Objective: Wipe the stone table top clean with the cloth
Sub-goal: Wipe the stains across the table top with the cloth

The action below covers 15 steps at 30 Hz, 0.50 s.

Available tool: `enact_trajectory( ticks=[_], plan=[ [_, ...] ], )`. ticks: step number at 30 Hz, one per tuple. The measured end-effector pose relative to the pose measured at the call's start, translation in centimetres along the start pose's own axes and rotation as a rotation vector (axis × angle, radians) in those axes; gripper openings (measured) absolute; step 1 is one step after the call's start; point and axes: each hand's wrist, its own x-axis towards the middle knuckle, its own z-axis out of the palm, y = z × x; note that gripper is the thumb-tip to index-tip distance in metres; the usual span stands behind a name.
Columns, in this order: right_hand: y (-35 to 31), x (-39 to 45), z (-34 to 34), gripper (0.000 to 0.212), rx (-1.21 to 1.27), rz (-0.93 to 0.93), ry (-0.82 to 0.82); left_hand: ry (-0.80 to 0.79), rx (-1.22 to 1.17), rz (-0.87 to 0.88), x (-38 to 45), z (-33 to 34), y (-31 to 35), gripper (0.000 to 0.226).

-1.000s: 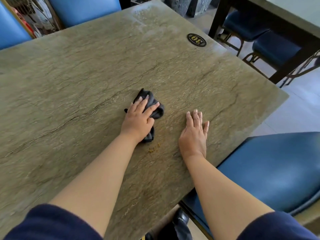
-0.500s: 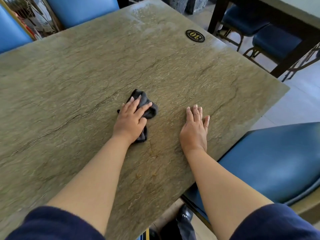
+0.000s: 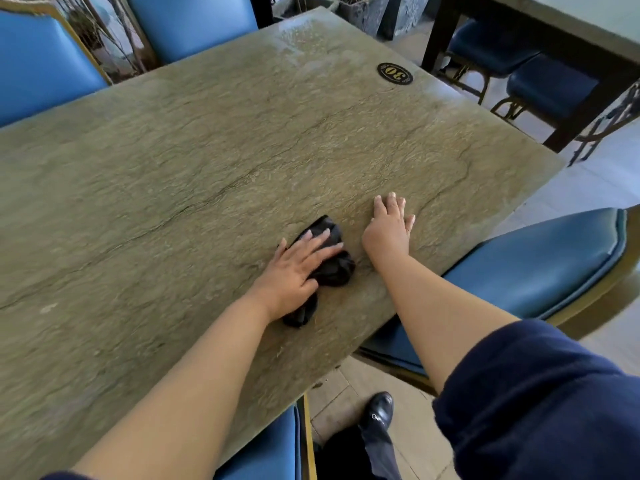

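Cloth [image 3: 334, 268], dark and crumpled, lies on the stone tabletop [image 3: 173, 188] near its right edge, and we press it flat under our left hand [image 3: 294, 271], fingers straight, no closed grip. Our right hand [image 3: 389, 230] rests open just beside it, palm down. An oval number plate [image 3: 395, 73] sits far off; a blue chair [image 3: 540, 258] stands alongside.

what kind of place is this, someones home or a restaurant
Most likely a restaurant or café: the stone table top bears a black oval number plate, matching blue padded chairs surround it, and a second dark-framed table stands beyond.
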Motion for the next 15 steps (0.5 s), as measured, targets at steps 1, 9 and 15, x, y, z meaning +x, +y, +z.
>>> enact_trajectory(
  ticks=[1, 9, 15],
  plan=[
    [-0.6, -0.6, -0.3, 0.059, 0.026, 0.023, -0.036, 0.039, -0.058, -0.036, -0.6, -0.1, -0.1, 0.068],
    [-6.5, -10.6, 3.5, 0.06, -0.059, -0.115, 0.054, 0.288, -0.09, -0.528, -8.9, 1.8, -2.4, 0.055],
    [-4.3, -8.0, 5.0, 0.072, -0.191, -0.093, 0.016, 0.307, 0.153, -0.431, -9.6, 3.3, -3.3, 0.065]
  ],
)
